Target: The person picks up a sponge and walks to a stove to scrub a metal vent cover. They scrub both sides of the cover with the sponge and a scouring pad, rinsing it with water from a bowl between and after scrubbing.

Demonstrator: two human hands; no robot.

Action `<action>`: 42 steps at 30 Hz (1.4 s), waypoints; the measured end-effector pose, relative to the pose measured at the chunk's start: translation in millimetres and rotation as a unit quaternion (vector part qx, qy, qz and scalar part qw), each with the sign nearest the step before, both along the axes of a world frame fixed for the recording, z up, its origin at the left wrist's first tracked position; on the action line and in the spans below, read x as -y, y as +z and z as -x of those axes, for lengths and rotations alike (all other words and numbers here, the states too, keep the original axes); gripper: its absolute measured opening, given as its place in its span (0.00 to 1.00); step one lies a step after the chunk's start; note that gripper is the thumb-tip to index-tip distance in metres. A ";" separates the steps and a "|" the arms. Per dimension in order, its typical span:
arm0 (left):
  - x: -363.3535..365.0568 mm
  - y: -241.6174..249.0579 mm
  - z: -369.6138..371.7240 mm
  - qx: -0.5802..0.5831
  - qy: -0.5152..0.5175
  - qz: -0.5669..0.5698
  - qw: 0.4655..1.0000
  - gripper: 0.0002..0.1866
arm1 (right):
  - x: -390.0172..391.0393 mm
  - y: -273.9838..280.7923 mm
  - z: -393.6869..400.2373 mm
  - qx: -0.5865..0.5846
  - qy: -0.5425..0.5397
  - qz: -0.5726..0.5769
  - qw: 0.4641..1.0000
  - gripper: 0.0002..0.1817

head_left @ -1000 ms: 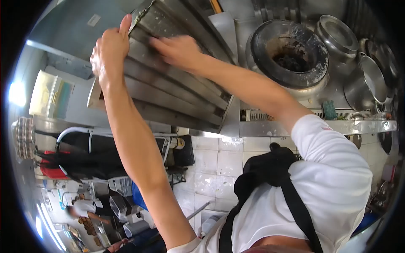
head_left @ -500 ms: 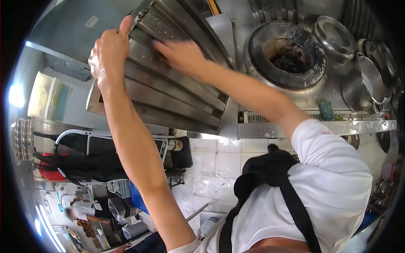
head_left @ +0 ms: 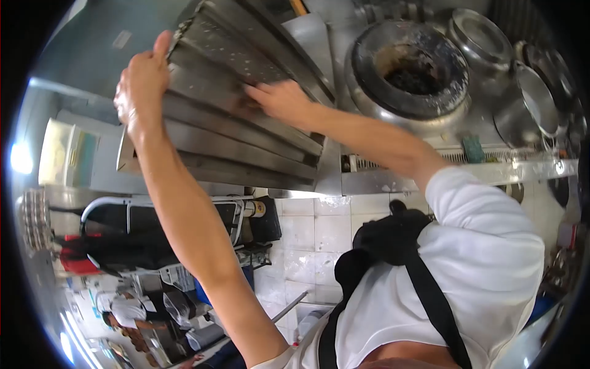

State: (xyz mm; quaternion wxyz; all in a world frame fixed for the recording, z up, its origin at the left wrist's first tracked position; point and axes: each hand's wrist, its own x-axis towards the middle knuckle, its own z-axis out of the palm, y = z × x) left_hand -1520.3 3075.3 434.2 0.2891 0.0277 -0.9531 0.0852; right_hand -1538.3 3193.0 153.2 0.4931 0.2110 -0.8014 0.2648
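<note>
A ridged metal panel, spotted with whitish specks near its top, stands tilted at the upper left. My left hand is wrapped round its left edge, thumb pointing up. Over the panel's ridged face lies my right hand, a little blurred, with its fingertips against or just above the metal. Those fingers look partly bent, and whatever may be under them is hidden.
Right of the panel is a round stove burner. Metal pots and a green sponge sit farther right. A folded white-framed cart stands lower left. Another person is at the far lower left.
My right hand has moved down and to the right along the panel. The view has shifted slightly, and my left hand keeps its grip on the edge.
</note>
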 end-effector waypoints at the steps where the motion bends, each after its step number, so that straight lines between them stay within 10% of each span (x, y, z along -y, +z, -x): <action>1: -3.3 -0.6 -1.3 0.016 -0.012 -0.007 1.000 0.42 | 2.1 45.5 -3.8 0.058 -0.035 -0.034 0.997 0.26; 5: -6.2 2.5 -5.4 0.033 0.003 -0.008 0.999 0.44 | 7.7 97.8 12.3 -0.057 0.012 0.019 0.998 0.26; 10: 8.1 0.1 8.0 0.018 -0.013 0.008 1.000 0.46 | -41.6 -197.9 -59.2 0.287 -0.012 -0.131 0.949 0.20; 14: 0.9 -1.5 -2.8 -0.025 0.030 -0.015 0.999 0.44 | -78.7 -196.7 -129.2 0.342 -0.097 0.041 0.934 0.13; 16: 26.7 -5.7 31.2 0.037 0.018 0.069 0.997 0.30 | -105.0 -190.8 -178.5 0.455 -0.102 0.099 0.879 0.14; 17: 82.5 -18.4 89.6 -0.030 -0.116 0.324 0.938 0.24 | -130.0 -200.7 -192.7 0.530 -0.099 0.077 0.839 0.16; 20: 88.0 -21.7 109.6 0.007 -0.090 0.162 0.983 0.27 | -187.2 -211.5 -240.0 0.441 -0.089 0.147 0.881 0.24; 22: 42.6 -12.4 41.7 0.032 -0.034 0.047 0.998 0.53 | -225.3 -198.6 -247.9 0.368 -0.152 0.151 0.905 0.23; 26: 82.6 -19.3 84.1 0.021 -0.047 0.059 0.997 0.49 | -389.3 -120.5 -245.9 0.261 -0.215 0.089 0.937 0.15; 30: 135.3 -20.4 136.6 0.100 -0.149 0.018 0.984 0.29 | -598.8 -59.5 -219.5 0.364 -0.331 0.222 0.842 0.16; 31: 9.2 -12.2 30.6 0.079 0.021 0.043 0.996 0.44 | -650.9 -50.6 -205.8 0.397 -0.334 0.182 0.835 0.15; 34: -44.0 -13.7 9.3 0.085 0.153 -0.009 0.985 0.40 | -801.3 -44.0 -147.7 0.506 -0.299 0.244 0.771 0.20; 39: 122.6 -33.1 72.8 0.081 -0.018 0.158 0.984 0.31 | -955.0 -151.9 -74.7 0.553 -0.304 0.063 0.773 0.16; 42: 4.4 -29.2 28.1 0.071 0.048 0.320 0.943 0.21 | -1035.7 -253.5 -40.0 0.562 -0.354 -0.074 0.744 0.20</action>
